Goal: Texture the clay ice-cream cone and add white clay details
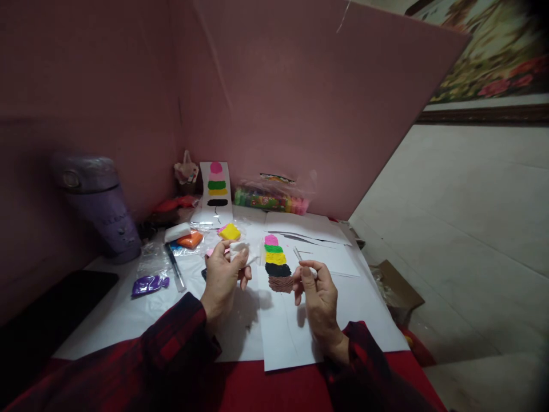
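Note:
My left hand (221, 281) is closed around a crumpled white tissue (238, 250), raised over the left side of the table. Between the thumb and fingers of my right hand (319, 293) is a thin see-through stick-like tool (297, 253), its tip pointing up and left. Most of its length is hidden by the fingers. Below and between the hands lies a white sheet (285, 337). On it a column of coloured clay-like bands (276, 258) runs pink, green, yellow, black and brown from far to near.
A similar banded card (216, 214) leans at the back, beside a bag of coloured tubes (272, 200). Packs of yellow (230, 232), orange (190, 239) and purple clay (150, 285) lie left, near a pen (175, 268). A purple bottle (103, 212) stands far left.

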A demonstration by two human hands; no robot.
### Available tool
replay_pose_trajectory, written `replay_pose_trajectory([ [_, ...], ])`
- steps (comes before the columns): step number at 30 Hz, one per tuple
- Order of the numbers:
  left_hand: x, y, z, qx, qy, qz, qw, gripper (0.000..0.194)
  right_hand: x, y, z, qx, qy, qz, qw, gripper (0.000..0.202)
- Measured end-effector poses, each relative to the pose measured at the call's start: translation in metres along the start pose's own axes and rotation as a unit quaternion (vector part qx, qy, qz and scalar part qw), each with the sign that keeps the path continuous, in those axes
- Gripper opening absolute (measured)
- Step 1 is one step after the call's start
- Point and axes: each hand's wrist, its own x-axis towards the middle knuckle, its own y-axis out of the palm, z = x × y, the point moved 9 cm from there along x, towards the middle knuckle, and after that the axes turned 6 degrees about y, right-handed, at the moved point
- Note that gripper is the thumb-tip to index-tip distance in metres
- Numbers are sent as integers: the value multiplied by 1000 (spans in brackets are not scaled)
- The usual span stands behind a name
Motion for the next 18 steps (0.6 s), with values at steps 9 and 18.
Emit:
replay_pose_trajectory([
  [9, -1, 1, 5, 13, -17, 8, 1000, 45, 1, 8, -14, 58, 47, 49, 996, 29],
  [18, -2, 3, 11, 17, -33, 24, 999, 51, -1, 19, -9, 144, 71, 96, 982, 39],
])
